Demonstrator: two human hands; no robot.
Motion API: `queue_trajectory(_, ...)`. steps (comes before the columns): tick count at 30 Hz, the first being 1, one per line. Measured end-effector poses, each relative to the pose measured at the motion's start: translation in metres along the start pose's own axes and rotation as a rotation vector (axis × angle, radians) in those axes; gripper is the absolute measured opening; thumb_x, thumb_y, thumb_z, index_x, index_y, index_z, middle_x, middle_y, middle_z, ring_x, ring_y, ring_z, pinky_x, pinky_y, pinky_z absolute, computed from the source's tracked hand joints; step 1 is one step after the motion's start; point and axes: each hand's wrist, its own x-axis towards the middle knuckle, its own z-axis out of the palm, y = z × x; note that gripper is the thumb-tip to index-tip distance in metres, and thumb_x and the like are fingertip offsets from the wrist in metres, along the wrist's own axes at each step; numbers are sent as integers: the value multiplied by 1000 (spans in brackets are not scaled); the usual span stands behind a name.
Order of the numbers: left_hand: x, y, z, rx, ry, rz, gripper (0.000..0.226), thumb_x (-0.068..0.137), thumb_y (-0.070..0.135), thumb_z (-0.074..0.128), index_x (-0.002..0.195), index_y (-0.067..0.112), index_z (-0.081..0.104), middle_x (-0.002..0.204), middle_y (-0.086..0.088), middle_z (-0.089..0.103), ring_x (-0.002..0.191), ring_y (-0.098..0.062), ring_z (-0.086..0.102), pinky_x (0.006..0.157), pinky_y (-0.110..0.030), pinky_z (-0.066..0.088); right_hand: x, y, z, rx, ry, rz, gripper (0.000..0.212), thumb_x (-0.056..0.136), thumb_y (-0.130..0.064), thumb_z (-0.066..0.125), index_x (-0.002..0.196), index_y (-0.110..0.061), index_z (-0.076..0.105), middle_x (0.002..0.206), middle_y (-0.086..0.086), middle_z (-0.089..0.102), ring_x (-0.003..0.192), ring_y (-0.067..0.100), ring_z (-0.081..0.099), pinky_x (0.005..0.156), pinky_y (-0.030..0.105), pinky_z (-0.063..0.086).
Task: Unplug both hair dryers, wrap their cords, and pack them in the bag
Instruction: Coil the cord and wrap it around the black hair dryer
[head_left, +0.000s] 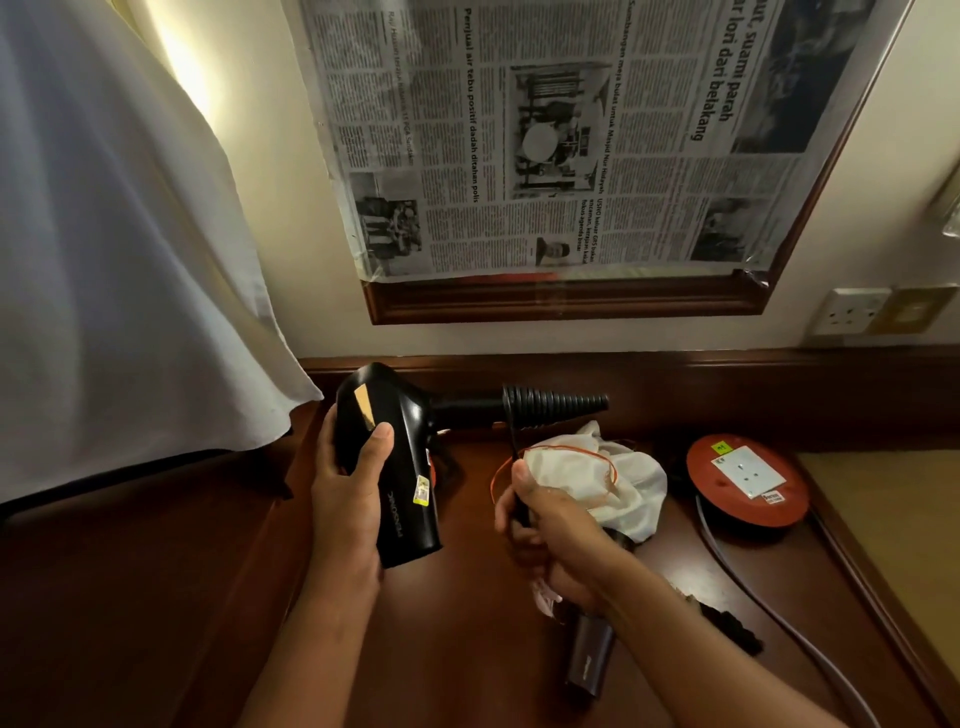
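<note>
My left hand grips the barrel of a black hair dryer and holds it above the wooden desk. Its handle points right, with the black cord coiled tightly round it. My right hand pinches the loose end of that cord, which runs down from the coil. A second, dark grey hair dryer lies on the desk under my right forearm, partly hidden. A white cloth bag with an orange drawstring lies crumpled behind my right hand.
A red extension reel with a white socket sits at the right, its grey cable trailing toward me. A wall socket is at the far right. A white curtain hangs left. A newspaper-covered frame is on the wall.
</note>
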Motion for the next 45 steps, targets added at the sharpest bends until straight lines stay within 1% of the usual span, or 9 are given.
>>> queue_trajectory(4, 1, 4, -2, -8, -13, -30, 39, 90, 19, 62, 125, 35, 53, 105, -4, 67, 67, -11, 71, 49, -26, 55, 1, 10, -1, 272, -111, -26, 38, 97, -35, 39, 84, -5, 59, 58, 0, 33, 51, 13, 29, 52, 26, 30)
queue_trajectory(11, 0, 6, -6, 36, -40, -61, 31, 84, 26, 66, 105, 49, 59, 111, -9, 67, 88, -29, 70, 63, -40, 59, 6, 19, -13, 256, -93, -156, 25, 90, -23, 54, 86, -1, 63, 64, 5, 42, 59, 15, 43, 59, 27, 43)
queue_trajectory(16, -3, 12, -8, 5, -87, -76, 36, 91, 18, 59, 123, 33, 54, 100, -6, 67, 62, -14, 71, 46, -26, 54, 13, 19, -24, -10, 20, -242, 24, 84, -28, 63, 81, -4, 67, 59, 10, 48, 56, 20, 49, 46, 26, 44)
queue_trajectory(24, -3, 9, -14, 49, -161, -103, 57, 71, 35, 67, 127, 34, 55, 115, -10, 68, 91, -25, 70, 67, -35, 57, 12, 0, -21, -179, 175, -316, 23, 96, -11, 49, 77, 2, 53, 49, 6, 36, 32, 8, 28, 35, 14, 24)
queue_trajectory(29, -2, 7, -18, 50, -181, -124, 50, 75, 32, 66, 124, 33, 56, 108, -11, 69, 73, -18, 72, 55, -30, 57, 24, 0, -29, -392, 235, -346, 25, 93, -22, 54, 74, -8, 61, 45, -5, 31, 37, 6, 26, 39, 17, 21)
queue_trajectory(35, 4, 4, -28, 73, -242, -176, 64, 71, 37, 76, 131, 35, 52, 115, -15, 67, 89, -32, 69, 64, -38, 57, 31, -17, -45, -671, 373, -286, 33, 92, -4, 58, 63, -20, 58, 51, -13, 47, 46, 0, 44, 49, 15, 34)
queue_trajectory(40, 7, 7, -28, -3, -323, -228, 44, 78, 29, 67, 121, 32, 57, 91, -17, 70, 64, -27, 68, 53, -35, 57, 29, -36, -62, -1037, 342, -5, 30, 92, -20, 55, 63, -23, 50, 64, -6, 50, 62, 9, 48, 65, 28, 45)
queue_trajectory(43, 10, 9, -30, 43, -358, -214, 65, 68, 40, 77, 128, 31, 54, 107, -24, 65, 73, -31, 68, 58, -37, 56, 34, -51, -66, -1113, 261, -260, 36, 83, 3, 55, 56, -20, 51, 55, -3, 51, 55, 7, 48, 59, 32, 44)
queue_trajectory(45, 12, 8, -31, 52, -349, -220, 65, 70, 37, 78, 130, 30, 53, 106, -25, 65, 72, -31, 68, 57, -36, 56, 31, -59, -67, -1120, 142, -298, 23, 80, 7, 59, 71, -13, 66, 64, 0, 62, 60, 4, 57, 60, 28, 48)
